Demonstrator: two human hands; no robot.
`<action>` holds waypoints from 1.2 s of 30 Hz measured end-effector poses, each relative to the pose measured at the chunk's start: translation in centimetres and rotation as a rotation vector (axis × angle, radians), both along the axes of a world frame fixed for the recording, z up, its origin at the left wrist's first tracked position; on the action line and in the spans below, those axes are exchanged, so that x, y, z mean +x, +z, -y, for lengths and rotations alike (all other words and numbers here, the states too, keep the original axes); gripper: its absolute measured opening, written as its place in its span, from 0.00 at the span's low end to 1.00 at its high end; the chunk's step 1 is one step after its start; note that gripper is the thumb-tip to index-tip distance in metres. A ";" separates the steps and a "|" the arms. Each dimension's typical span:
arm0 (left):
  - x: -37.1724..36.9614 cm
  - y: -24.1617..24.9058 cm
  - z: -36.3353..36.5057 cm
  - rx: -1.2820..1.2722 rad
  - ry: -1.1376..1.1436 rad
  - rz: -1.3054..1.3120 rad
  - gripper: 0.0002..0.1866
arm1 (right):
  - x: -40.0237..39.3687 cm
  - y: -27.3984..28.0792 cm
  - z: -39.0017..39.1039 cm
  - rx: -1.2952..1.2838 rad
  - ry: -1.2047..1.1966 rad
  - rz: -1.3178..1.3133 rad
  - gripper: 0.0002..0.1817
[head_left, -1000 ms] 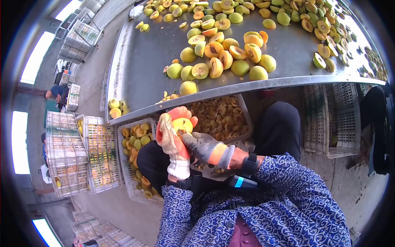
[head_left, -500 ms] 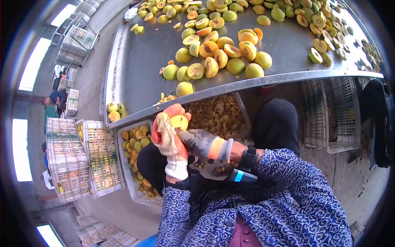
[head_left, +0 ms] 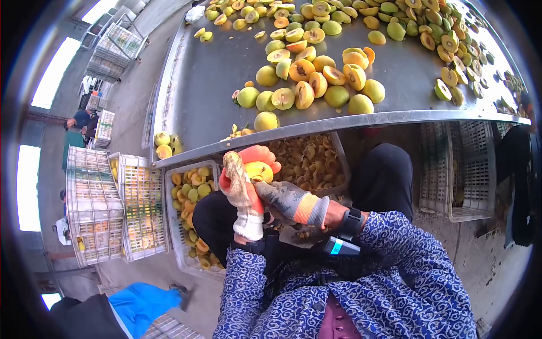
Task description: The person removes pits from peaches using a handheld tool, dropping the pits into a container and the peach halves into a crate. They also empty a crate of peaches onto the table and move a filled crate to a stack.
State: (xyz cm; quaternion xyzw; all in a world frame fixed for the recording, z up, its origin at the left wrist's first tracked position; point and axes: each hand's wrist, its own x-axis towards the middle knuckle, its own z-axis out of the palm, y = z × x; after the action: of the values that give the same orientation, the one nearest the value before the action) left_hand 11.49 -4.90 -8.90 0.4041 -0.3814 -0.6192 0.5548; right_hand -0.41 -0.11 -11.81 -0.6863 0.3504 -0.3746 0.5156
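Note:
My left hand [head_left: 244, 183], in a white and orange-red glove, is closed around a yellow peach half [head_left: 258, 171]. The fingers of my right hand [head_left: 288, 200], in a grey glove with an orange band, are closed against the lower side of that fruit. Whatever they grip is hidden. Both hands are just below the front edge of a metal table [head_left: 214, 96]. Cut peaches [head_left: 305, 95] lie in a group on it, some halves showing their brown centres.
Under the table edge are a crate of peach pieces [head_left: 307, 161] and a crate of peach halves [head_left: 192, 192]. Stacked crates [head_left: 95, 206] stand at left, with white crates [head_left: 471, 169] at right. A person in blue [head_left: 141, 305] is at the lower left.
The view has shifted slightly, so the table sits further right. A person in blue has come into view at the lower left. Both hands stay together at the peach half.

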 end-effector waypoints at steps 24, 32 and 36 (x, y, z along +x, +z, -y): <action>-2.1 0.7 1.2 -0.256 0.105 0.100 0.36 | -1.8 1.3 1.3 0.199 0.036 0.167 0.18; -3.0 1.0 1.4 -0.195 0.110 0.068 0.37 | -2.0 2.0 1.5 0.547 0.032 0.300 0.18; -2.6 0.4 1.4 -0.296 0.070 0.198 0.39 | -3.5 2.9 2.6 0.666 0.167 0.257 0.19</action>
State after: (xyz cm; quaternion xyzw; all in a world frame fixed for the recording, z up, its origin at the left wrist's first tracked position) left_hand 8.89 -6.33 -8.53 0.3899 -0.5067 -0.4938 0.5893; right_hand -3.86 -2.67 -8.89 -0.4543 0.3284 -0.2796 0.7794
